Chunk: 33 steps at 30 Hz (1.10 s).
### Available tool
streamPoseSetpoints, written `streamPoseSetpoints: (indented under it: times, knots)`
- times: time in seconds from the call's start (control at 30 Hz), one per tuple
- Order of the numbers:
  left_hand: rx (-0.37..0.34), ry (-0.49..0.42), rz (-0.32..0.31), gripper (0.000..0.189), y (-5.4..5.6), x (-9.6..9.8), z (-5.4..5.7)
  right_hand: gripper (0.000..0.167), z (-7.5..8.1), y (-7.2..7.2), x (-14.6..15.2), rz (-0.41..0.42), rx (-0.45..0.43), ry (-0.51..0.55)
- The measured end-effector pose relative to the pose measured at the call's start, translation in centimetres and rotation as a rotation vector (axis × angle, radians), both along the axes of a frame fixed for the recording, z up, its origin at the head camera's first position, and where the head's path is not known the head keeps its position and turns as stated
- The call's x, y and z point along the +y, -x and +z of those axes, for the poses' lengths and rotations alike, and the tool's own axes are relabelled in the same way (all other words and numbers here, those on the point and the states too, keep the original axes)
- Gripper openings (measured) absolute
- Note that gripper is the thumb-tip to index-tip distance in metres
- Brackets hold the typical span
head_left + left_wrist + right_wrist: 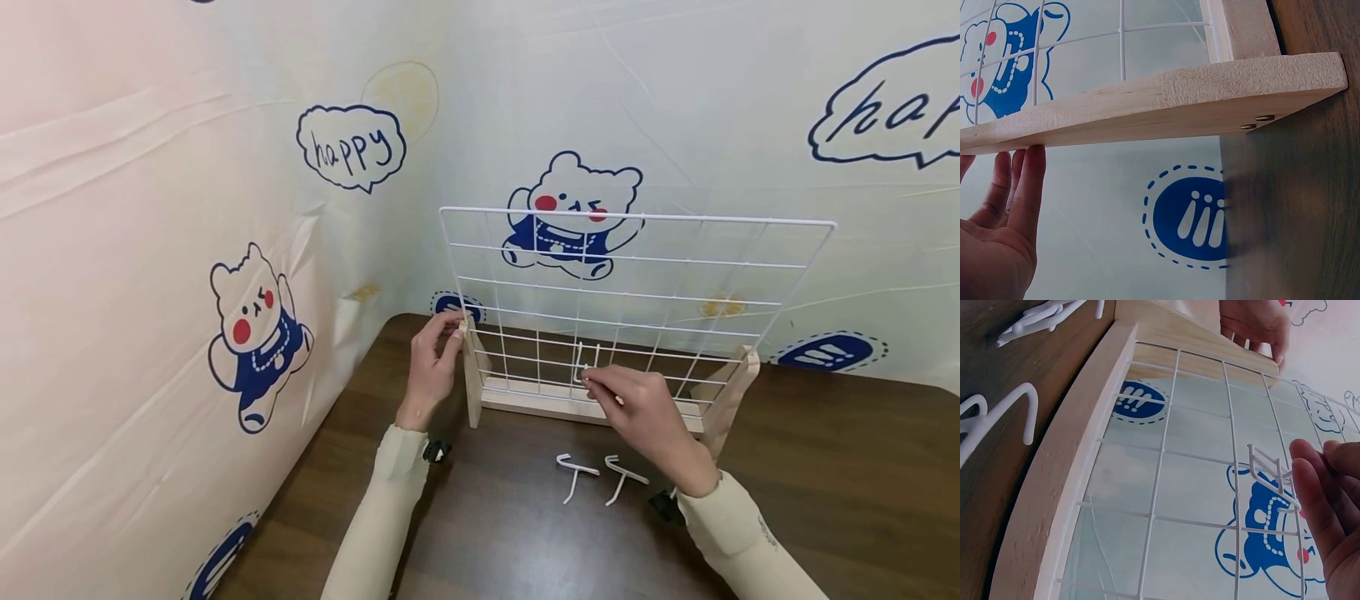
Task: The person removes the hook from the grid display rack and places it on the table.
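A white wire grid [637, 216] leans back in a wooden stand with a left side panel [472, 387], a right side panel [731, 396] and a base board [525, 402]. My left hand [431, 367] is at the top of the left panel. Its fingertips touch the panel's outer face in the left wrist view. With thumb and fingertips my right hand [648, 412] pinches a white wire hook [1266, 475], which has a squared double-wire end. The hook overlaps the lower middle of the grid. The pinched end is hidden by the fingers.
Two white T-shaped wire hooks [576, 467] lie on the dark wooden table [495, 533], in front of the stand. Printed cloth [360, 250] hangs behind and along the left side of the table. Small metal fasteners [1264, 118] show low on the left panel.
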<state>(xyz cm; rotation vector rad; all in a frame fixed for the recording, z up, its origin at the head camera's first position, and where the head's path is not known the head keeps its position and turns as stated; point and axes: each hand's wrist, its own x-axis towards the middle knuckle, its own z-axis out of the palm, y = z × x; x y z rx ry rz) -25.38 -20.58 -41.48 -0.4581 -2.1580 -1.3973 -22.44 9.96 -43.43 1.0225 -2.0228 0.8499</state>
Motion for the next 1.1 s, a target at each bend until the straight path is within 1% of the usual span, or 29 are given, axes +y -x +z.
streamPoseSetpoints:
  times: [0.2,0.37,0.5,0.7,0.8,0.9,0.97,1.03,1.1]
  knots:
    - [0.013,0.014,0.005,0.026,0.0,0.0,0.1,0.023,0.4,0.0,0.2,-0.015,0.025,-0.007]
    - [0.003,-0.003,-0.004,0.026,0.0,0.0,0.1,0.024,0.9,0.0,0.3,-0.023,0.044,-0.004]
    - [0.015,-0.002,-0.006,0.026,0.1,0.0,0.1,0.026,1.4,-0.3,0.4,-0.015,0.055,-0.004]
    - [0.010,0.006,-0.006,0.026,0.0,-0.1,0.2,0.029,1.9,-0.7,0.4,-0.003,0.058,-0.005]
    - [0.004,0.007,-0.005,0.026,0.0,0.0,0.2,0.022,1.8,-0.9,0.3,0.012,0.047,-0.004]
    - [0.003,0.004,-0.001,0.026,0.0,0.0,0.2,0.009,1.6,-1.1,0.2,0.030,0.040,0.003]
    - [0.004,0.000,0.001,0.025,-0.1,0.1,0.2,0.012,1.5,-1.2,0.1,0.041,0.038,0.008]
    - [0.004,-0.003,0.001,0.025,-0.1,0.1,0.2,0.022,1.4,-1.3,0.0,0.049,0.041,0.011]
    - [0.004,-0.002,0.001,0.025,-0.1,0.1,0.2,0.021,1.4,-1.3,-0.1,0.059,0.039,0.015]
